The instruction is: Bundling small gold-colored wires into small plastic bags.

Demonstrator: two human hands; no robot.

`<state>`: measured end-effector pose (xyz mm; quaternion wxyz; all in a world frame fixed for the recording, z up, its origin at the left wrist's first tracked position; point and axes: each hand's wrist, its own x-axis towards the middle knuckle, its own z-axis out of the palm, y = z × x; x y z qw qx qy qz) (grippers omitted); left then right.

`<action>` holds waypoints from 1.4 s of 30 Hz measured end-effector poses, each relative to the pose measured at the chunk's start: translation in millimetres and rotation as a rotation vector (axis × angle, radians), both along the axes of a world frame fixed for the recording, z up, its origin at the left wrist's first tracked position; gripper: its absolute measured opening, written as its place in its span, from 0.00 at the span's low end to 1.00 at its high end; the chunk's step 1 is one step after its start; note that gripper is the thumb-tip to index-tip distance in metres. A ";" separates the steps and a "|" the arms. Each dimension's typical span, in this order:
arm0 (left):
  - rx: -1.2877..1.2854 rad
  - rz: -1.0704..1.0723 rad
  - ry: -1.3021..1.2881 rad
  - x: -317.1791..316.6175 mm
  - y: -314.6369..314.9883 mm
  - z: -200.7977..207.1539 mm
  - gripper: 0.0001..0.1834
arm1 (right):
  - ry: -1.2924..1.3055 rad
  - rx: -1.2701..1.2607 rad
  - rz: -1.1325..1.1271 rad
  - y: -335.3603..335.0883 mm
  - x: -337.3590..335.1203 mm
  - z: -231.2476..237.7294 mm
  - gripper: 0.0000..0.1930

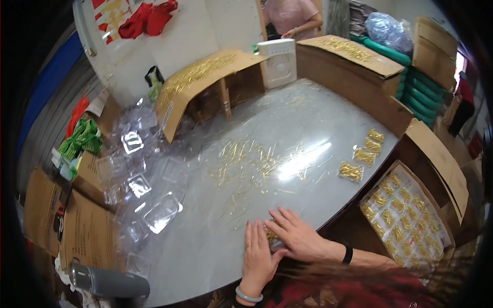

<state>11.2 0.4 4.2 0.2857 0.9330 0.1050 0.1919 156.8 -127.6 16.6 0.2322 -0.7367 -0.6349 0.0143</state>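
Observation:
Near the table's front edge my left hand [258, 259] lies with its fingers stretched out and pointing away from me. My right hand [303, 237] is beside it, fingers extended and slanting to the left. Between the two hands shows a small bunch of thin gold-coloured metal pieces [269, 234], mostly hidden by the fingers. Farther off, many loose thin gold-coloured pieces [259, 160] are scattered over the grey tabletop [205, 256]. Several clear packets of gold-coloured pieces [351, 171] lie at the table's right.
Clear plastic trays [163, 211] pile up at the left, near a grey bottle [109, 281]. A cardboard box [172, 110] and a white fan [278, 62] stand at the back. An open carton [434, 172] at the right holds rows of packets [398, 233]. Another person [291, 18] is behind.

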 end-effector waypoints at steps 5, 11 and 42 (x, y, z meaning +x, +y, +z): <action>0.002 0.030 -0.021 -3.7 2.3 -0.1 0.55 | 0.344 0.306 -0.053 -3.4 1.3 3.2 0.36; 0.151 0.027 0.073 10.7 -5.3 -4.6 0.47 | 0.368 0.395 -0.389 -22.5 24.4 -7.3 0.23; 0.233 -0.057 0.011 27.1 -22.0 -4.9 0.35 | 0.309 0.442 -0.392 -43.5 31.2 2.0 0.15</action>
